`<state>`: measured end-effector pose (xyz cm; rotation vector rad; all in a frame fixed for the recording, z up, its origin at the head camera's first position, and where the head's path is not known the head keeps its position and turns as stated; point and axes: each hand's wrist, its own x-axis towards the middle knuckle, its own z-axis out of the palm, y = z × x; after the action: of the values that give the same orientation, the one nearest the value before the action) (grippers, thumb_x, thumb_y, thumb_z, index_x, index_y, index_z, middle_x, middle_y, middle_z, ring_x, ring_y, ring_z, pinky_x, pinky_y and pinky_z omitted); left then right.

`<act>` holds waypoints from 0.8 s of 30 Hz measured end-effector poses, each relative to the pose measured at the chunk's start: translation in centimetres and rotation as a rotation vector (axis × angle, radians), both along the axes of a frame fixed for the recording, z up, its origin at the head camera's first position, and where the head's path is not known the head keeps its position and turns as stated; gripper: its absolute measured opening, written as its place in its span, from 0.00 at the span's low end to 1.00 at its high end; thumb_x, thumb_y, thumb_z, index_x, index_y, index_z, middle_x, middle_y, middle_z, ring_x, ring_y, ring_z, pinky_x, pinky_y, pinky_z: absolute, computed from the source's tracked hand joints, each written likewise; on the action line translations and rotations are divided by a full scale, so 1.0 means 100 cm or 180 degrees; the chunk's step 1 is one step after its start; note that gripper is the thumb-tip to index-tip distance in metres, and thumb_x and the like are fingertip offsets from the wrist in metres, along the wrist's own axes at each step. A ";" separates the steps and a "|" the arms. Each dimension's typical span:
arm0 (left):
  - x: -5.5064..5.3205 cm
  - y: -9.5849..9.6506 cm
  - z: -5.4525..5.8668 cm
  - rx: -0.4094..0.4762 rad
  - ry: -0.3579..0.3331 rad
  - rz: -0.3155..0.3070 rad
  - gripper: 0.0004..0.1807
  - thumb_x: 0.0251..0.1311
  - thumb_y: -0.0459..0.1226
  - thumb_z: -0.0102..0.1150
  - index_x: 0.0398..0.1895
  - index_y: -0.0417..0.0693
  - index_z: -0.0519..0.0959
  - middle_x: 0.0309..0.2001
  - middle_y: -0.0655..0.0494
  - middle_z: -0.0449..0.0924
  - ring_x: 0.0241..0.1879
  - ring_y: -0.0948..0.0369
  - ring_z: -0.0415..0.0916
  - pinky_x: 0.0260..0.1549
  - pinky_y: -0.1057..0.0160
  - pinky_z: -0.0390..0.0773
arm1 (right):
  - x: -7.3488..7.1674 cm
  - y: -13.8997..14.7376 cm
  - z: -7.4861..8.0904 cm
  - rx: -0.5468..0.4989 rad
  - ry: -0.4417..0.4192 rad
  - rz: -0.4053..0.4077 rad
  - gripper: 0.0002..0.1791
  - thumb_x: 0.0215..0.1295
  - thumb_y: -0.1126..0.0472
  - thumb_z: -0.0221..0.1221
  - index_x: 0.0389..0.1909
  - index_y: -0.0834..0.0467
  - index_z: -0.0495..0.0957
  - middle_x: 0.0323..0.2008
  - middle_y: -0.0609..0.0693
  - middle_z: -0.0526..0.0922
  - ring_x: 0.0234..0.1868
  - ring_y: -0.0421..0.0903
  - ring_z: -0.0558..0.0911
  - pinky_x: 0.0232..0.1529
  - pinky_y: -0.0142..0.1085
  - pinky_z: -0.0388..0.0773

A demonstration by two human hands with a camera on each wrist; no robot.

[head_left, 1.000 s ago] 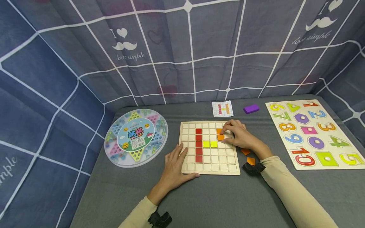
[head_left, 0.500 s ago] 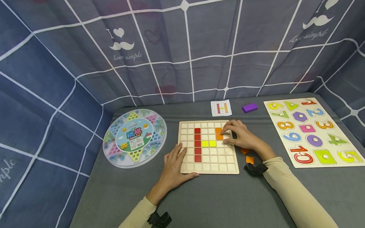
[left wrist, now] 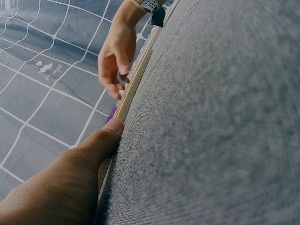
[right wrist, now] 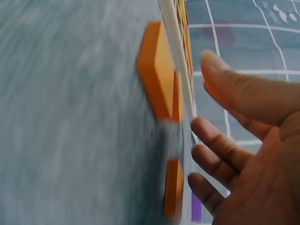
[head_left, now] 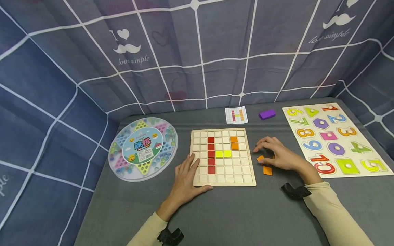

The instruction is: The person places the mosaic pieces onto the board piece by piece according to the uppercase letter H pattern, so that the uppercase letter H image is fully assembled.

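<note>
A wooden grid board lies on the grey cloth. Several red tiles form a column in it, two yellow tiles sit to their right, and two orange tiles further right. My left hand rests against the board's near left corner, fingers along the left edge and thumb at the front edge. To the right of the board, my right hand hovers with fingers spread over loose orange tiles, partly covering them; three show in the right wrist view, the largest an orange tile nearest the camera.
Behind the board lie a small pattern card and a purple block. A round Chinese checkers box is on the left. On the right lies a number-and-shape puzzle board. A grid-patterned curtain encloses the back and sides.
My right hand has left the two orange tiles on the board and moved right, to the loose orange tiles. The left hand stays at the board's corner. The head view has shifted slightly.
</note>
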<state>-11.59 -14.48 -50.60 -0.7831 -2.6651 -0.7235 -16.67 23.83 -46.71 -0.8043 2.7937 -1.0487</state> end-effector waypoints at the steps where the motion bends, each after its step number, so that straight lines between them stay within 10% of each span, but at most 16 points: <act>1: 0.000 0.000 0.000 -0.0005 0.0004 0.0003 0.57 0.41 0.66 0.71 0.70 0.40 0.67 0.73 0.39 0.59 0.71 0.42 0.59 0.56 0.44 0.59 | 0.001 0.002 0.000 0.0008 -0.0012 0.0014 0.17 0.55 0.59 0.71 0.45 0.47 0.82 0.52 0.48 0.76 0.55 0.49 0.66 0.54 0.50 0.59; 24: 0.000 0.000 0.001 -0.0025 -0.0015 -0.0007 0.57 0.42 0.68 0.68 0.70 0.40 0.67 0.73 0.38 0.59 0.71 0.41 0.58 0.55 0.44 0.59 | 0.000 0.015 -0.011 0.0023 -0.0070 0.0178 0.16 0.56 0.63 0.69 0.43 0.43 0.81 0.55 0.51 0.72 0.56 0.50 0.65 0.54 0.52 0.54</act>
<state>-11.55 -14.50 -50.55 -0.7876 -2.6734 -0.7166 -16.63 25.29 -47.83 -0.8595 2.7382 -1.0319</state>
